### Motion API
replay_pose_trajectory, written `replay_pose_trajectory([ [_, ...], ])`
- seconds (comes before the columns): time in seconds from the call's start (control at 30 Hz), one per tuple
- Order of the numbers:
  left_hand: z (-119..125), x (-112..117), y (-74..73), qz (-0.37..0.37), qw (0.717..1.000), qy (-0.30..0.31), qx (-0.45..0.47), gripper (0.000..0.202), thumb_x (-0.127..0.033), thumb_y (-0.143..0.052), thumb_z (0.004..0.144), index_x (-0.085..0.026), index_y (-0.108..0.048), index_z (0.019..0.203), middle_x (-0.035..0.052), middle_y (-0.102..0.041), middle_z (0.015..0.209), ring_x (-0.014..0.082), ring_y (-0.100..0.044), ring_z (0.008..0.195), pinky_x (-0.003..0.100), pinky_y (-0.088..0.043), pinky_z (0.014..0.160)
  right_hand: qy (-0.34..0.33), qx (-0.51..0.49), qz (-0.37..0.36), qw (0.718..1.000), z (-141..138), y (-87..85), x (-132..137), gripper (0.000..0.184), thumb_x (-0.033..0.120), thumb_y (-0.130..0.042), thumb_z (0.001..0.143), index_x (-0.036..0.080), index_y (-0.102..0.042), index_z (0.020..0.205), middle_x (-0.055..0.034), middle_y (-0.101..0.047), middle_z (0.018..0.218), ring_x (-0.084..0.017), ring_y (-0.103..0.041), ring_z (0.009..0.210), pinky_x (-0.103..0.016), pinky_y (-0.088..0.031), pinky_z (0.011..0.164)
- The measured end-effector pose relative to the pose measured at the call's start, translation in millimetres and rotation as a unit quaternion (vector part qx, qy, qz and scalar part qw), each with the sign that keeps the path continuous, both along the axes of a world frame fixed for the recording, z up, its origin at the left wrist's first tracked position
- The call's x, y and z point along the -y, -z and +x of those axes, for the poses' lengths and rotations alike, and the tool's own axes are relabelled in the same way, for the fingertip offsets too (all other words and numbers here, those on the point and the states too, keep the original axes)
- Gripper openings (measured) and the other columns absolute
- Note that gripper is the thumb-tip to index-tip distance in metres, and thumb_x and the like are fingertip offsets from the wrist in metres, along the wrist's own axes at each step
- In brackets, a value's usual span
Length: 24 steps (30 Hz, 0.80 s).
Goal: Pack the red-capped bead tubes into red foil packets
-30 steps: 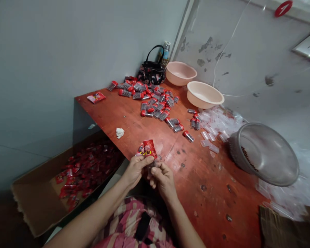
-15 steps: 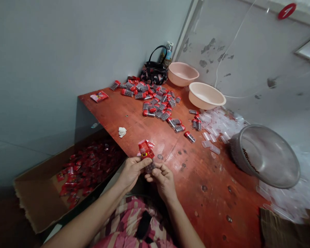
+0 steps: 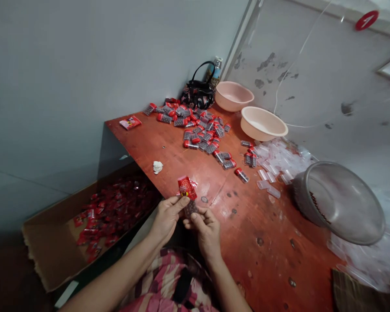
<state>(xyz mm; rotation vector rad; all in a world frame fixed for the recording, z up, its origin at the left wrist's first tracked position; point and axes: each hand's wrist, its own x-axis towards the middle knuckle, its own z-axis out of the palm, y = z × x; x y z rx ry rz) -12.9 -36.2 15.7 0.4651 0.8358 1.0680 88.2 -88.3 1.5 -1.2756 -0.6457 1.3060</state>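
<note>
In front of my lap, at the near edge of the red table, both hands meet on one small item. My left hand pinches a red printed packet against a small clear container of dark balls. The fingers of my right hand close around the container's lower right side. Part of the container is hidden by the fingers. Behind them on the table lies a pile of similar clear containers with red caps. A crumpled white tissue lies to the left.
A cardboard box of red packets stands below the table's left edge. Empty clear tubes lie at the right, beside a grey basin. Two plastic bowls and a black handbag stand at the back. A red packet lies far left.
The whole view has shifted slightly, so the table and its things appear a little lower and further right. Both hands keep the same hold on the packet and container.
</note>
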Motion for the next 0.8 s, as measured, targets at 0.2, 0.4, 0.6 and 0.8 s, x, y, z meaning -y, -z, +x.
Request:
replay_pose_trajectory([
  [0.2, 2, 0, 0.9, -0.006, 1.0, 0.005, -0.014, 0.019, -0.029, -0.068, 0.063, -0.011, -0.064, 0.064, 0.0011, -0.058, 0.056, 0.0109, -0.05, 0.049, 0.024, -0.041, 0.05, -0.01, 0.136, 0.026, 0.99, 4, -5.5, 7, 0.015, 0.028, -0.06, 0.075, 0.016, -0.058, 0.083, -0.0027, -0.065, 0.073, -0.013, -0.061, 0.06, -0.025, -0.051, 0.057],
  [0.4, 6, 9, 10.9, -0.01, 0.998, -0.044, -0.04, 0.018, -0.028, -0.068, 0.064, -0.011, -0.062, 0.062, -0.0003, -0.058, 0.056, 0.0093, -0.048, 0.049, 0.021, -0.038, 0.047, -0.005, 0.063, 0.005, 0.998, 2, -4.3, 2, 0.017, 0.028, -0.06, 0.075, 0.014, -0.059, 0.084, -0.001, -0.064, 0.062, -0.011, -0.058, 0.05, -0.021, -0.049, 0.049],
  [0.6, 0, 15, 11.4, -0.032, 0.997, -0.002, 0.07, 0.02, -0.033, -0.059, 0.073, -0.013, -0.063, 0.076, 0.0022, -0.06, 0.061, 0.0111, -0.051, 0.05, 0.024, -0.039, 0.049, -0.031, -0.039, -0.035, 0.998, -1, -0.3, -2, 0.016, 0.026, -0.063, 0.071, 0.012, -0.058, 0.077, -0.0012, -0.063, 0.057, -0.009, -0.056, 0.042, -0.017, -0.045, 0.041],
  [0.8, 0, 10, 14.0, -0.041, 0.998, -0.033, 0.041, 0.017, -0.028, -0.065, 0.068, -0.012, -0.059, 0.065, -0.0002, -0.057, 0.054, 0.0103, -0.05, 0.047, 0.023, -0.037, 0.047, -0.001, 0.082, 0.003, 0.997, -9, -2.0, 4, 0.017, 0.028, -0.063, 0.072, 0.014, -0.06, 0.082, -0.0003, -0.062, 0.061, -0.011, -0.059, 0.05, -0.021, -0.049, 0.05],
])
